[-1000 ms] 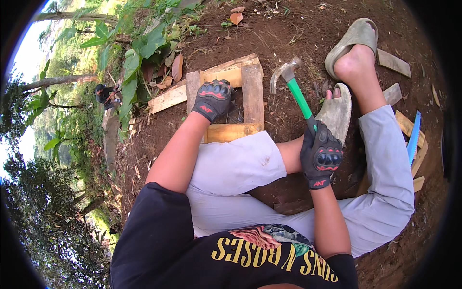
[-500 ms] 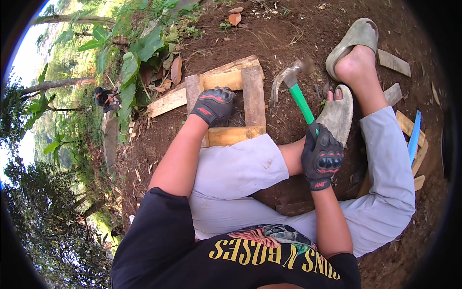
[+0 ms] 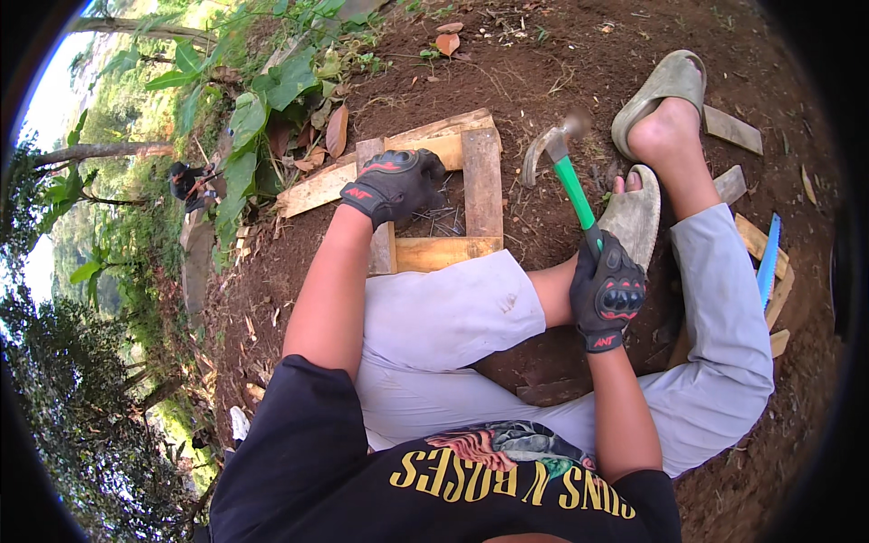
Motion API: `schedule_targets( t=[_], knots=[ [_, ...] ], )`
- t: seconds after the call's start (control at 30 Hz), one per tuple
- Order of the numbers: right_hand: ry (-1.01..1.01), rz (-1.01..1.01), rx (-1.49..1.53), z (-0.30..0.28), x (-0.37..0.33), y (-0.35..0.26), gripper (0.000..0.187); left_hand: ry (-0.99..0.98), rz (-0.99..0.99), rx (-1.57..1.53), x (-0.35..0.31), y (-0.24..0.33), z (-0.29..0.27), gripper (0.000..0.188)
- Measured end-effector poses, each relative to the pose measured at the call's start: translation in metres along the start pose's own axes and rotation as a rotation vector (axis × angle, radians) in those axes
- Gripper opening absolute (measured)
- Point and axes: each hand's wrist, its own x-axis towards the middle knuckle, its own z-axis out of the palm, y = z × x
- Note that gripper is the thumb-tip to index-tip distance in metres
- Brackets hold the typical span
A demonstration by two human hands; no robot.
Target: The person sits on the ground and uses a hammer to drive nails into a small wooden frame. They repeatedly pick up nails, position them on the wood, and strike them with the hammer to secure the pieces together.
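A hammer [image 3: 573, 192] with a green and black handle is gripped in my gloved right hand [image 3: 608, 294]. Its claw head points away from me, over the soil beside my sandalled foot. To the left, a small rectangular wooden frame [image 3: 482, 181] made of short boards lies on the ground against my leg. My left hand [image 3: 395, 185], also in a black glove with red trim, is over the frame's left board. Its fingers are curled together, and whatever may be between them is hidden. Several loose nails [image 3: 441, 220] lie inside the frame, next to that hand.
A blue saw blade [image 3: 769, 260] and wood offcuts [image 3: 780, 294] lie beyond my right leg. More short boards [image 3: 733, 129] rest near my feet. Leafy plants [image 3: 288, 83] edge the dirt on the left, where another person [image 3: 187, 184] is farther off.
My left hand has shifted left and up from the frame's opening, uncovering the loose nails. The hammer stays in my right hand, nearly still.
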Motion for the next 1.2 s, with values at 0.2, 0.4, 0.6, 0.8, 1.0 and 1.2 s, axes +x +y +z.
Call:
schedule_targets(
  t=[0.2,0.4,0.6,0.8,1.0,1.2],
  knots=[
    [0.017,-0.013,0.017,0.003,0.0,-0.001,0.028,-0.005,-0.046,-0.231,-0.01,0.001,-0.012,0.049],
    [0.032,-0.015,0.052,0.0,0.005,-0.006,0.023,0.102,-0.006,-0.283,-0.005,-0.004,-0.008,0.05],
    [-0.137,0.068,0.311,-0.017,0.024,-0.011,0.022,-0.168,0.027,-0.761,-0.017,0.065,-0.016,0.057],
    [-0.617,0.559,0.879,-0.07,0.05,-0.033,0.022,-0.174,0.438,-0.774,-0.023,0.124,0.02,0.062],
    [-0.619,0.618,1.029,-0.063,0.044,-0.039,0.02,-0.023,0.604,-0.761,-0.015,0.117,0.035,0.06],
    [-0.639,0.699,1.142,-0.05,0.04,-0.031,0.019,0.079,0.588,-0.696,-0.018,0.116,0.033,0.058]
  ],
)
